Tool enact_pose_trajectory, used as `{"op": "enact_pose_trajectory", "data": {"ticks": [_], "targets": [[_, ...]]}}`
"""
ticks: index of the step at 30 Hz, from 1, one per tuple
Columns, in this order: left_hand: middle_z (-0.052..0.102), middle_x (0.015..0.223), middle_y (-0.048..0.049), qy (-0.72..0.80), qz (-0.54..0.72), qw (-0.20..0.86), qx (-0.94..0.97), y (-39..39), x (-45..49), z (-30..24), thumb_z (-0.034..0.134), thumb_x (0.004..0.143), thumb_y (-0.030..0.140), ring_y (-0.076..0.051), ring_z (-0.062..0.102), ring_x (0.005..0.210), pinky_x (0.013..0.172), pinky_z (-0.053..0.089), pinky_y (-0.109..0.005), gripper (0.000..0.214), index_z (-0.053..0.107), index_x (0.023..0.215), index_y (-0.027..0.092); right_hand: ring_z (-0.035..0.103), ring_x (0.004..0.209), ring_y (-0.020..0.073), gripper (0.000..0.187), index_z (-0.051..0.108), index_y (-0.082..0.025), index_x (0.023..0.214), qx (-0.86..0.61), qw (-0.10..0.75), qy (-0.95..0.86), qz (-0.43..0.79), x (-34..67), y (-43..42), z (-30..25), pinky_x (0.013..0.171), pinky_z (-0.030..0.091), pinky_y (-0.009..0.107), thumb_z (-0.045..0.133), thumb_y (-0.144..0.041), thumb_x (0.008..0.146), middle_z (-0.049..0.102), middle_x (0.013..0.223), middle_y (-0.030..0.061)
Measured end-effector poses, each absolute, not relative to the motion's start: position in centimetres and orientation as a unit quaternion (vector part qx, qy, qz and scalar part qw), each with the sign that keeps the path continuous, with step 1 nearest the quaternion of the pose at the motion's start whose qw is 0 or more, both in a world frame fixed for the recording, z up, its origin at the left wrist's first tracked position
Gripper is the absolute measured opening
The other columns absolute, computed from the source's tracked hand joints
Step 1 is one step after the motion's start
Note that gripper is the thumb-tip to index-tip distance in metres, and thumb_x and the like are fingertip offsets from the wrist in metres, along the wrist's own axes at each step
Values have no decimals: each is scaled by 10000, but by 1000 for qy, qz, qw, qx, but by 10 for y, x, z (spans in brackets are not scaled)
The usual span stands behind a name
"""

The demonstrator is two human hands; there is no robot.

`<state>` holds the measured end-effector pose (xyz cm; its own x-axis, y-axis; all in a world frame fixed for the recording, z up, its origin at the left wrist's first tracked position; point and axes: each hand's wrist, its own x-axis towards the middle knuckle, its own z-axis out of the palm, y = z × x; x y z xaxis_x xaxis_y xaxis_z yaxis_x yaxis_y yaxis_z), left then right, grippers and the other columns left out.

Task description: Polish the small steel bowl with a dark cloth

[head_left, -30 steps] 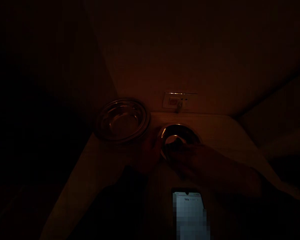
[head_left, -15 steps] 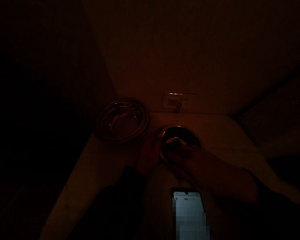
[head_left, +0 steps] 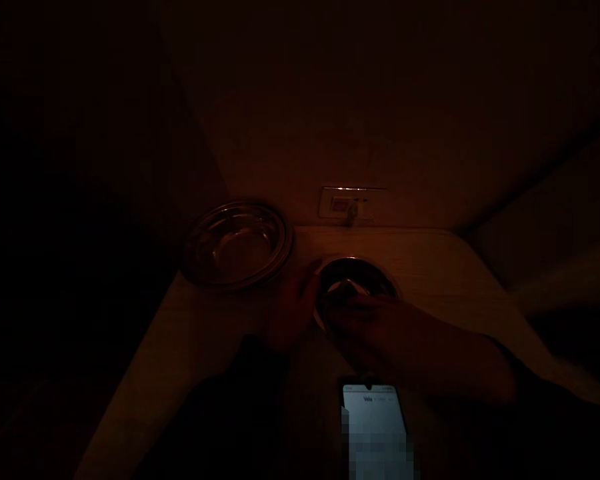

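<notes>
On the table (head_left: 445, 273), right of the stacked dishes (head_left: 243, 250), the bowl's (head_left: 363, 273) far rim sits slightly nearer the phone (head_left: 377, 423) than a second ago. The left hand (head_left: 291, 310) curves against its left side; the right hand's (head_left: 375, 327) fingers bend inside, their grip too dark to tell.

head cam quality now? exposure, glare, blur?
Head view: heavily underexposed, left edge almost black; head view: the phone screen is brightest, its lower part pixelated; head view: thin glints on the larger bowl, smaller bowl and wall socket; head view: right hand too dark to judge finger blur.
</notes>
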<state>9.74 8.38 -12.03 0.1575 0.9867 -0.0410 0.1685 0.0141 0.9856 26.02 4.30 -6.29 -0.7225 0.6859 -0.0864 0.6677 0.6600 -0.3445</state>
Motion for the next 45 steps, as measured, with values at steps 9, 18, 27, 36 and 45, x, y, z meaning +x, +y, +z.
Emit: {"op": "enact_pose_trajectory", "data": {"ticks": [9, 18, 27, 36, 45], "targets": [[622, 1221, -86, 501, 405, 516, 564, 84, 98, -121, 445, 865, 311, -207, 574, 1115, 973, 429, -332, 400, 563, 1206, 140, 608, 887, 194, 199, 641, -208, 997, -371, -18, -904, 210, 272, 42, -45, 800, 453, 328, 492, -223, 866, 665, 965, 57], [646, 1177, -89, 522, 415, 507, 547, 84, 98, -116, 456, 850, 265, -203, 604, 1061, 925, 466, -332, 356, 583, 1156, 137, 590, 949, 209, 250, 594, -184, 1079, -361, 9, -914, 187, 265, 39, -59, 851, 436, 359, 429, -267, 911, 651, 1010, 87], [662, 1133, -89, 529, 410, 500, 550, 85, 97, -115, 444, 864, 327, -203, 608, 1037, 901, 472, -325, 353, 584, 1127, 137, 610, 899, 205, 218, 609, -192, 1036, -373, -29, -908, 189, 268, 39, -50, 813, 456, 349, 457, -243, 889, 655, 1013, 83], [677, 1077, -77, 537, 417, 495, 541, 82, 97, -117, 463, 846, 297, -190, 628, 970, 862, 478, -313, 330, 567, 1122, 151, 557, 1016, 242, 291, 563, -166, 1144, -378, 19, -909, 176, 263, 41, -62, 891, 435, 412, 423, -269, 911, 621, 1104, 116], [631, 1205, -81, 515, 416, 467, 586, 82, 98, -120, 419, 868, 271, -188, 565, 1123, 986, 408, -317, 363, 589, 1156, 130, 530, 1046, 262, 296, 566, -154, 1121, -380, 19, -910, 166, 260, 43, -63, 901, 417, 442, 408, -296, 915, 618, 1097, 131]]}}
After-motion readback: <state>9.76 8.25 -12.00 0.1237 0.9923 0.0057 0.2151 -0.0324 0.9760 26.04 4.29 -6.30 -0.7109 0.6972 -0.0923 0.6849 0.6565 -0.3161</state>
